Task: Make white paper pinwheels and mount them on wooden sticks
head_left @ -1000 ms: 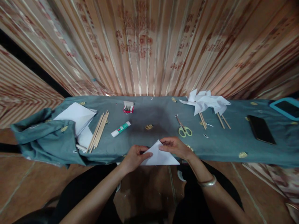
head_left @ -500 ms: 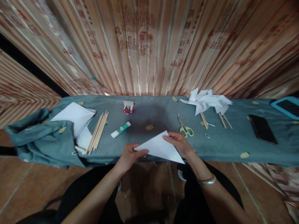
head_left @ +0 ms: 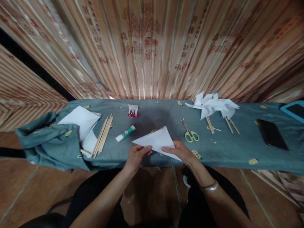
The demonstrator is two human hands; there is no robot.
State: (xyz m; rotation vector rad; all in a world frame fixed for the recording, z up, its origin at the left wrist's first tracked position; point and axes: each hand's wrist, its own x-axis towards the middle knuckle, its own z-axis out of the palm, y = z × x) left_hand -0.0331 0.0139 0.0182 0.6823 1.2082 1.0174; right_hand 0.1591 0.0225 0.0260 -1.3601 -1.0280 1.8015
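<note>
Both hands hold a white sheet of paper folded into a triangle [head_left: 158,140], lifted slightly above the near edge of a table covered in teal cloth [head_left: 237,145]. My left hand [head_left: 137,155] pinches the triangle's left corner. Along the lower right edge, my right hand [head_left: 180,151] grips the paper with thumb on top; a silver bangle sits on that wrist. The triangle's point faces away from me.
A glue stick [head_left: 125,133], a small red box of pins [head_left: 133,111], wooden sticks [head_left: 103,136] and a stack of white paper [head_left: 82,119] lie to the left. Green-handled scissors [head_left: 190,133], finished paper pinwheels [head_left: 212,106], a black phone [head_left: 272,134] and a teal-cased tablet [head_left: 294,110] lie to the right.
The folded triangle has been lifted off the table edge and turned, its point now further from me. My right hand has slid from the top point down to the lower right edge.
</note>
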